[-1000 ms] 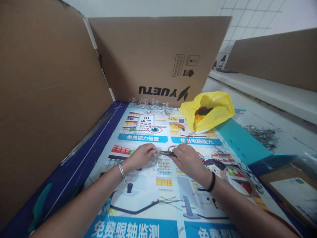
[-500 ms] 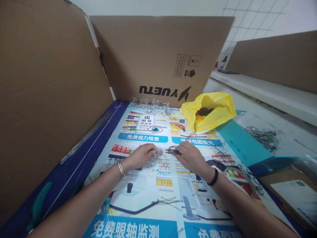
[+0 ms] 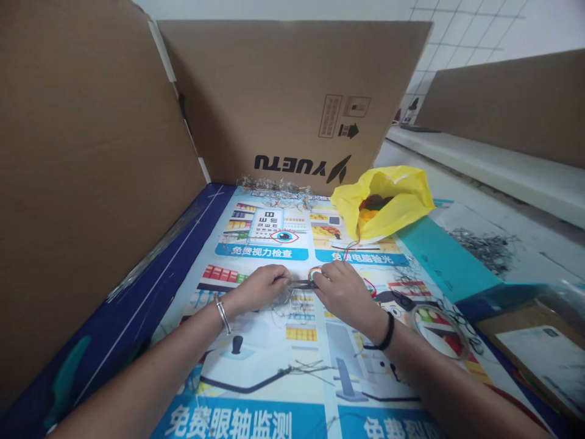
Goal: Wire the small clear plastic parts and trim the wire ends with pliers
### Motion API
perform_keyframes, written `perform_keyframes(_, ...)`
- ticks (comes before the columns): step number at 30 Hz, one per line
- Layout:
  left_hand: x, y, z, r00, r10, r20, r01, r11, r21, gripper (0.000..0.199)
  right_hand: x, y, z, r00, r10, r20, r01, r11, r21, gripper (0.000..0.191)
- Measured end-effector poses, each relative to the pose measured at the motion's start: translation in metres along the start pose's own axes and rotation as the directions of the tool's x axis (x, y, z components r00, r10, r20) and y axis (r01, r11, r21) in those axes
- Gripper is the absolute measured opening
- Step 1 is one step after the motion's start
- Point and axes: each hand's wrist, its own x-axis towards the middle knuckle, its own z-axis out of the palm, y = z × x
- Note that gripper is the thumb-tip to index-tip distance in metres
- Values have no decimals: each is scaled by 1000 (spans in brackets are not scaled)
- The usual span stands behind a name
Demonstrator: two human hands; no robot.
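Observation:
My left hand point(image 3: 262, 288) pinches a tangle of thin, clear or silvery wire point(image 3: 284, 308), which hangs below its fingertips. Closed around a pair of slim-nosed pliers point(image 3: 302, 284), my right hand point(image 3: 345, 294) points the jaws left. The tips of the pliers meet the wire right at the left fingertips; whether they grip it is too small to tell. Red, green and yellow strands point(image 3: 314, 272) loop beside the right fingers. More coloured strands run from behind that hand up to a crumpled yellow bag point(image 3: 411, 210) with dark and orange contents.
A printed poster point(image 3: 265, 390) covers the table. Tall cardboard panels point(image 3: 274, 91) wall the back and left. Loose wire scraps point(image 3: 278, 184) lie along the back. Right of me are a clear ring point(image 3: 462, 332), dark wire loops point(image 3: 475, 344) and a wrapped package point(image 3: 539, 360).
The pliers in my right hand have moved left until their jaws reach the left fingertips and the wire. My left hand stays nearly in place. The view has shifted slightly.

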Motion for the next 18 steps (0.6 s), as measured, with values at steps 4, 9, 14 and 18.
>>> perform_keyframes(4, 0, -1, 0, 1000, -1, 9, 1, 1000, 3, 20, 0, -1, 0, 1000, 2, 9, -2, 999, -40, 9)
perform_keyframes(9, 0, -1, 0, 1000, -15, 22, 15, 1000, 0, 19, -2, 0, 0, 999, 43, 6, -43, 999, -32, 9)
perform_keyframes(14, 0, 0, 0, 999, -21, 26, 21, 1000, 17, 19, -1, -1, 1, 999, 43, 18, -43, 999, -6, 11)
perform_keyframes(18, 1, -1, 0, 999, -14, 30, 13, 999, 40, 19, 0, -1, 0, 999, 30, 18, -30, 1000, -5, 12)
